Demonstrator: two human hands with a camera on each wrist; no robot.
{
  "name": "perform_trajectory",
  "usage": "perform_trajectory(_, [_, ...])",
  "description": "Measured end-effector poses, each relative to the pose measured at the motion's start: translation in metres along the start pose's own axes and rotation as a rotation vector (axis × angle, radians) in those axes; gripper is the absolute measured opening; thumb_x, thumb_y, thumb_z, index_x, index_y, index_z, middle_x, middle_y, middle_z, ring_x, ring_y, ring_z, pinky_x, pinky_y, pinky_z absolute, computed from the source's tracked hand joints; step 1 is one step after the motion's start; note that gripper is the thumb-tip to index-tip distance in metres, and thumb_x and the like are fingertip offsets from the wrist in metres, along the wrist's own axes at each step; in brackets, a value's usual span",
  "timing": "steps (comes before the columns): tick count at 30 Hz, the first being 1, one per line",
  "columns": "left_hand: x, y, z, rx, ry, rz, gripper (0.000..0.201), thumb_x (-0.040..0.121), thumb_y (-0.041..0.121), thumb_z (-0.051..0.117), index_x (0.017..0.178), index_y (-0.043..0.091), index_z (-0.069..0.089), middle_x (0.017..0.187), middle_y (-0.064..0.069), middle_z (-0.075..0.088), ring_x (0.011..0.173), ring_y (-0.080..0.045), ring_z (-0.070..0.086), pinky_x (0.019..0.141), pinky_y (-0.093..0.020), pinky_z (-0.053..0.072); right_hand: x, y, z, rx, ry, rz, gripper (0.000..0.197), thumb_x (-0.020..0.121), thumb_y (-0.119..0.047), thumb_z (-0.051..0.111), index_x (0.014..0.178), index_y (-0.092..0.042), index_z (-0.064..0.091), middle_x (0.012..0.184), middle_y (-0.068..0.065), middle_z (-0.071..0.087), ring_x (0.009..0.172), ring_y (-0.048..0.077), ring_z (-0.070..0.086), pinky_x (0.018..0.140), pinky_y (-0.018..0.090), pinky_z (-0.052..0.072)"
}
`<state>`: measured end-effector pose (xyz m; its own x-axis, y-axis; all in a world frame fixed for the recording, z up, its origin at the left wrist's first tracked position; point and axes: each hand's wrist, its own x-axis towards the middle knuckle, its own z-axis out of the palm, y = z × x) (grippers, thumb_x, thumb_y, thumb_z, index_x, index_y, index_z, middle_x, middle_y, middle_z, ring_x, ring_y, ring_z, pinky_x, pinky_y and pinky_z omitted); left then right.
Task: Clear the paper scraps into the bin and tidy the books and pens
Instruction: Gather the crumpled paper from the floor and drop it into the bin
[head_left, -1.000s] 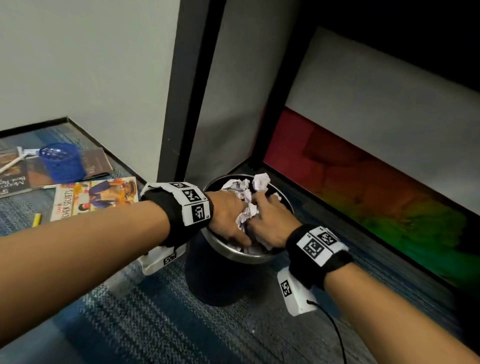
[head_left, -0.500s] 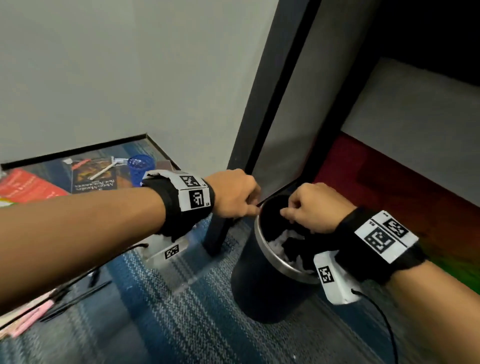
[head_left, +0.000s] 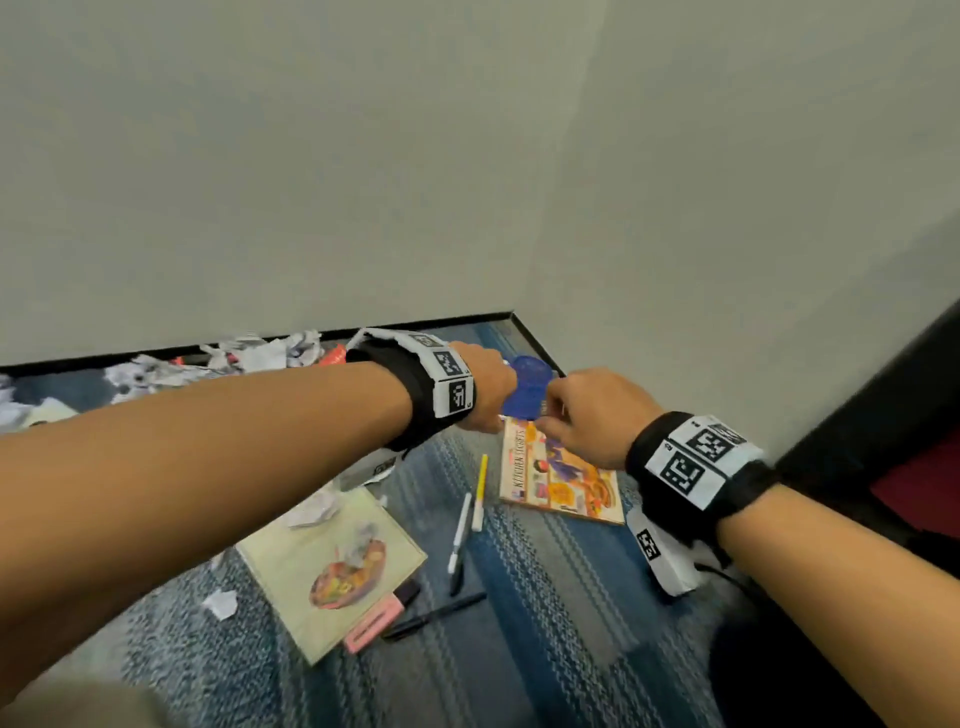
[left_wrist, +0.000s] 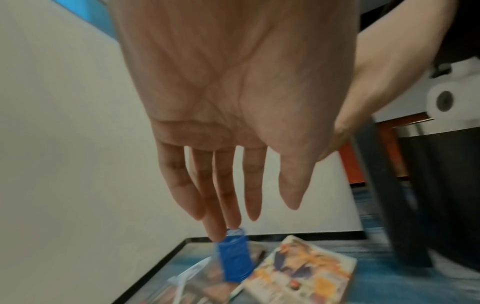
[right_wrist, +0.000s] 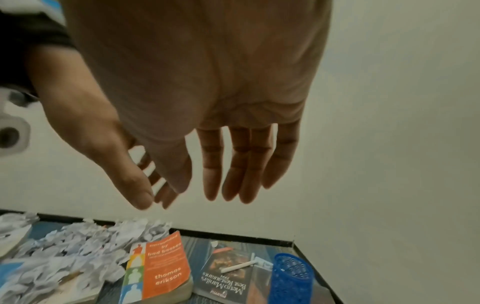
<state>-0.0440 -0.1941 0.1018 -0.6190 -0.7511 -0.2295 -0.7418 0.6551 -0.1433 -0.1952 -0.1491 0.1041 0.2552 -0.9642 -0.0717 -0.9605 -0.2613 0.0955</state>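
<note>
1. The left hand (head_left: 485, 387) and right hand (head_left: 592, 415) were both out in front, side by side, fingers straight and slightly spread in the wrist views, and holding nothing.
2. Judging by the reach, the step in hand was another pick-up from the floor. I could not tell whether the target was the scraps or the blue pen holder (head_left: 527, 387) between the two hands.
3. To do it well, I would clear paper first: swing both hands left to the paper heap (head_left: 249, 356), beyond the left wrist along the wall, cup them from opposite sides and press the load together so nothing drops on the way to the bin (left_wrist: 446, 174), which stood on the right-hand side.
4. Care was needed to feel for pens buried in the paper.
5. Books, counted: four plainly.
   - The cookbook (head_left: 566, 483) lay under the right hand.
   - The pale book (head_left: 332, 566) lay under the left forearm.
   - The orange book (right_wrist: 158, 265) and the dark book (right_wrist: 226, 273) lay ahead of the fingers.
   - A fifth may have lain under the heap.
6. Pens, counted: five.
   - Below and between the forearms lay the yellow pen (head_left: 480, 483), white pen (head_left: 460, 530), black pen (head_left: 436, 616) and pink highlighter (head_left: 374, 621).
   - One white stick (right_wrist: 237, 267) lay on the dark book.
7. One holder, one bin.
8. Scraps were too many to count, and a few loose ones lay near the pale book.
</note>
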Motion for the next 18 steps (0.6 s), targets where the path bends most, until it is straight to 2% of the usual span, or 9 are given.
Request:
perform_trajectory(1, [-0.010,-0.027,0.011,-0.053,-0.013,-0.032,0.021,0.090,0.037,0.056,0.087,0.017,0.062,0.109,-0.012,0.066,0.101,-0.034,0.064,0.076,-0.034,0.048,0.018,-0.017,0.000,-0.007,-0.041,-0.027,0.020,0.089,-0.038,0.055,0.082,-0.019,0.056,0.088,0.005,0.062,0.085,0.028,0.061,0.065,0.030,0.039])
perform_trajectory(2, [-0.020,-0.054,0.024,-0.111,-0.028,-0.079,0.020,0.089,0.034,0.057,0.092,0.015,0.063,0.109,-0.013,0.067,0.101,-0.034,0.064,0.079,-0.035,0.049,0.035,-0.033,0.000,-0.006,-0.090,-0.056,0.019,0.089,-0.038,0.055,0.083,-0.020,0.056,0.091,0.005,0.063,0.087,0.027,0.061,0.067,0.029,0.038])
perform_trajectory(4, [-0.044,-0.105,0.051,-0.233,-0.079,-0.218,0.029,0.088,0.029,0.059,0.110,0.011,0.064,0.113,-0.012,0.067,0.104,-0.032,0.064,0.087,-0.037,0.053,0.066,-0.067,0.000,-0.027,-0.207,-0.118,0.021,0.089,-0.037,0.056,0.089,-0.017,0.061,0.098,0.007,0.065,0.093,0.027,0.061,0.072,0.029,0.040])
perform_trajectory(6, [-0.065,-0.147,0.076,-0.345,-0.125,-0.342,0.034,0.091,0.023,0.057,0.121,0.008,0.061,0.122,-0.011,0.063,0.112,-0.030,0.062,0.094,-0.039,0.051,0.099,-0.097,0.002,-0.081,-0.319,-0.168,0.026,0.089,-0.038,0.057,0.099,-0.015,0.064,0.102,0.006,0.066,0.096,0.026,0.061,0.079,0.031,0.045])
perform_trajectory(9, [-0.079,-0.182,0.112,-0.351,-0.208,-0.400,0.034,0.094,0.020,0.055,0.125,0.006,0.058,0.127,-0.013,0.060,0.117,-0.029,0.059,0.094,-0.039,0.047,0.138,-0.128,0.010,-0.072,-0.341,-0.228,0.025,0.089,-0.038,0.056,0.099,-0.015,0.063,0.099,0.005,0.067,0.095,0.025,0.062,0.083,0.034,0.049])
perform_trajectory(12, [-0.078,-0.187,0.143,-0.341,-0.391,-0.405,0.030,0.095,0.026,0.055,0.119,0.009,0.057,0.115,-0.015,0.058,0.105,-0.029,0.059,0.091,-0.040,0.047,0.159,-0.146,0.034,-0.005,-0.320,-0.273,0.022,0.089,-0.035,0.056,0.097,-0.016,0.062,0.098,0.005,0.067,0.092,0.025,0.061,0.081,0.035,0.050])
perform_trajectory(14, [-0.074,-0.182,0.158,-0.369,-0.454,-0.410,0.034,0.099,0.028,0.048,0.126,0.008,0.052,0.111,-0.017,0.054,0.098,-0.027,0.056,0.087,-0.041,0.046,0.163,-0.153,0.063,0.010,-0.391,-0.285,0.020,0.089,-0.032,0.058,0.100,-0.016,0.062,0.102,0.005,0.065,0.090,0.025,0.059,0.078,0.033,0.049])
perform_trajectory(16, [-0.070,-0.166,0.175,-0.454,-0.410,-0.422,0.040,0.100,0.028,0.047,0.136,0.010,0.046,0.120,-0.018,0.054,0.099,-0.028,0.056,0.084,-0.038,0.046,0.166,-0.157,0.102,-0.029,-0.457,-0.326,0.023,0.089,-0.028,0.058,0.109,-0.017,0.059,0.110,0.006,0.062,0.096,0.026,0.058,0.079,0.031,0.047])
perform_trajectory(18, [-0.063,-0.142,0.195,-0.521,-0.336,-0.459,0.055,0.097,0.034,0.052,0.146,0.020,0.032,0.137,-0.019,0.042,0.106,-0.032,0.057,0.081,-0.036,0.047,0.165,-0.158,0.139,-0.083,-0.501,-0.341,0.027,0.090,-0.024,0.055,0.115,-0.015,0.057,0.116,0.008,0.059,0.104,0.030,0.058,0.085,0.036,0.050])
